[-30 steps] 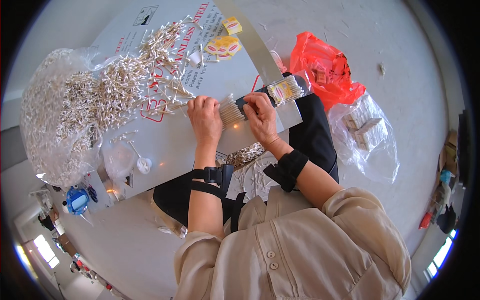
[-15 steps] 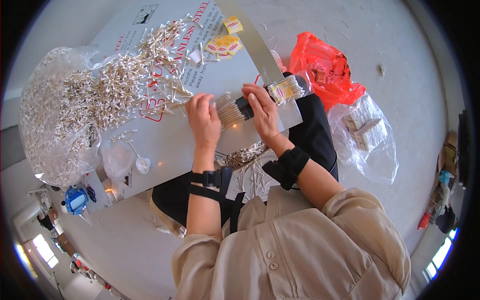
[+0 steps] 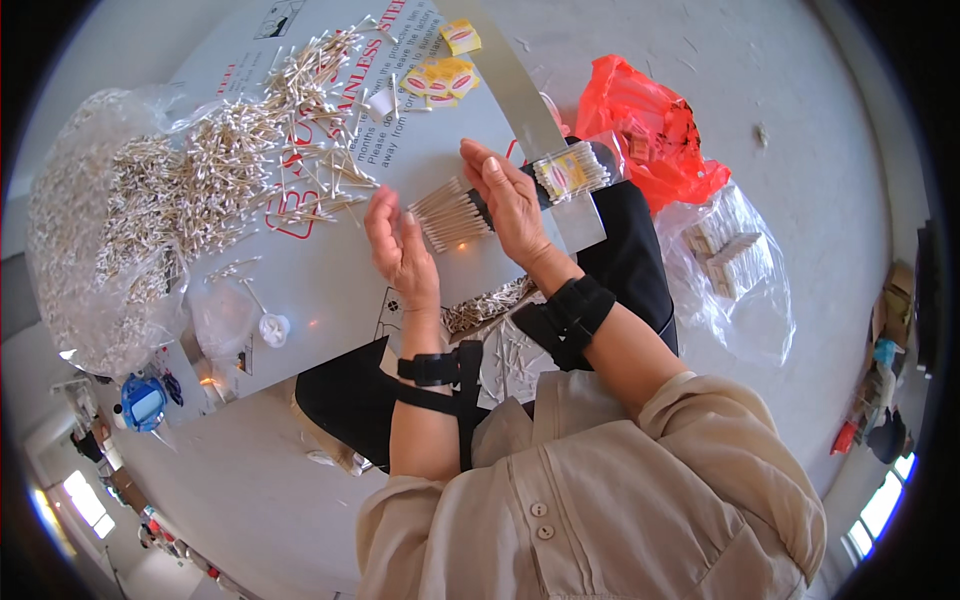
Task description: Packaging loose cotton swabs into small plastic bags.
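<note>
My left hand (image 3: 405,252) is open beside the left ends of a row of cotton swabs (image 3: 450,218), its fingers raised and apart from them. On the other side, my right hand (image 3: 512,208) stands on edge over a black strip, fingers stretched out, palm turned toward the swabs. It seems to touch the row's right ends, though it hides part of them. The swabs lie side by side, slightly fanned. Right of that hand, a second group of swabs with a yellow-and-white card (image 3: 568,176) lies at the table's edge.
A big clear bag (image 3: 75,240) spills loose cotton swabs (image 3: 235,150) over the left of the table (image 3: 335,270). Yellow cards (image 3: 440,80) lie at the far side. Right of the table are a red plastic bag (image 3: 640,125) and a clear bag of packs (image 3: 735,255).
My left hand has drawn back from the swab row, its fingers spreading. My right hand has shifted slightly left. The row between them is now more exposed.
</note>
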Demonstrator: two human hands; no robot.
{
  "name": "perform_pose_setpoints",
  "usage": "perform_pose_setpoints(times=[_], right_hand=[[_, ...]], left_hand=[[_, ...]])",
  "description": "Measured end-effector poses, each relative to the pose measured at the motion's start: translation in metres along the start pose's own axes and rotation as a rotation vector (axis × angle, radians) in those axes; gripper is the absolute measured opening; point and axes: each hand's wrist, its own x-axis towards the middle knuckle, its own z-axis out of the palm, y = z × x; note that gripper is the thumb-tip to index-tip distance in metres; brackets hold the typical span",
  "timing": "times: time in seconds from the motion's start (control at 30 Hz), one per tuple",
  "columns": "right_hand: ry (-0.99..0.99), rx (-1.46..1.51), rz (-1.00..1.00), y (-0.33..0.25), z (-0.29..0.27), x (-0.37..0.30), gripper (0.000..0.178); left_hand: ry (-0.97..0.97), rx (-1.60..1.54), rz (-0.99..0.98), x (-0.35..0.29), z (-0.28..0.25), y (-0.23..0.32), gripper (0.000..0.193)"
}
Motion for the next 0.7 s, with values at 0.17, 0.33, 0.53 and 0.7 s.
perform_pose_setpoints(times=[0.17, 0.33, 0.53, 0.7], right_hand=[[-0.008, -0.446, -0.207, -0.011, -0.022, -0.018, 0.027], [0.021, -0.499, -0.238, -0.009, -0.016, -0.022, 0.016], [0.026, -0.651, -0.262, -0.011, -0.014, -0.023, 0.015], [-0.006, -0.520, -0.234, -0.011, -0.016, -0.018, 0.023]], left_hand=[[-0.210, 0.620, 0.303, -0.004, -0.006, 0.019, 0.057], [-0.370, 1.126, 0.169, -0.022, -0.002, 0.027, 0.075], [-0.375, 1.245, 0.140, -0.049, 0.005, 0.032, 0.078], [-0.316, 1.042, 0.195, -0.037, 0.013, 0.034, 0.078]])
